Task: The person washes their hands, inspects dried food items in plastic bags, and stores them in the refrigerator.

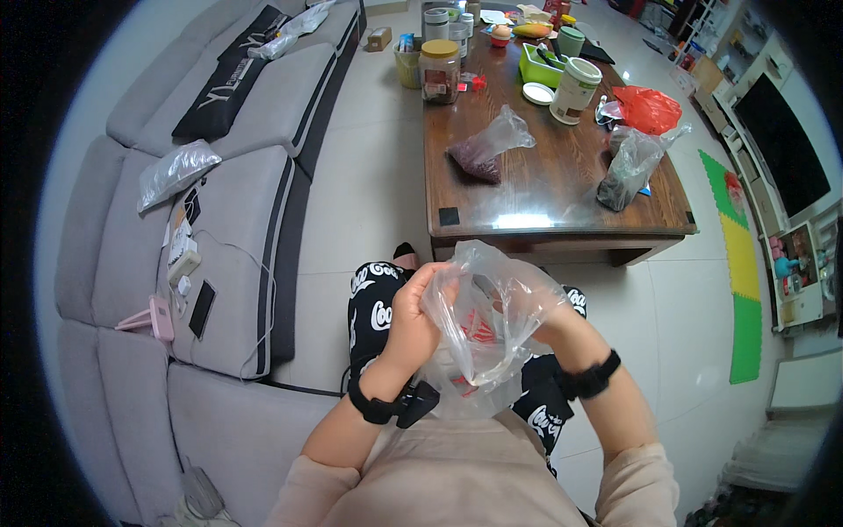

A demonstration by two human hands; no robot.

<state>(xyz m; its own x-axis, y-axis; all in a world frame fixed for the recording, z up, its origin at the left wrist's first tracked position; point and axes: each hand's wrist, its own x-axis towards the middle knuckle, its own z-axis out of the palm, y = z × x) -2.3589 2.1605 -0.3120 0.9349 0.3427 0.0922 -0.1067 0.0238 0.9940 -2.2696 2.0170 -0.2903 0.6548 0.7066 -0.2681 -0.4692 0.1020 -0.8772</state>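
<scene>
Above my lap I hold up a clear plastic bag [479,347] with red marks on it. Its left edge is gripped by my left hand [414,312], fingers closed on the plastic. My right hand [546,318] is at the bag's other side, partly behind or inside the film, which blurs its fingers; it appears to grip the plastic. Beyond the bag, on the brown wooden table [553,215], lies a clear bag of small dark reddish grains [479,162]. A translucent bag with dark contents [622,180] stands near the table's right corner.
Farther back on the table are a yellow-lidded jar [439,72], a white canister [576,92], a round white lid [538,94], a green basket [536,68] and a red plastic bag [648,109]. Left is a grey sofa [233,237] with a phone [202,309] and a power strip [183,259].
</scene>
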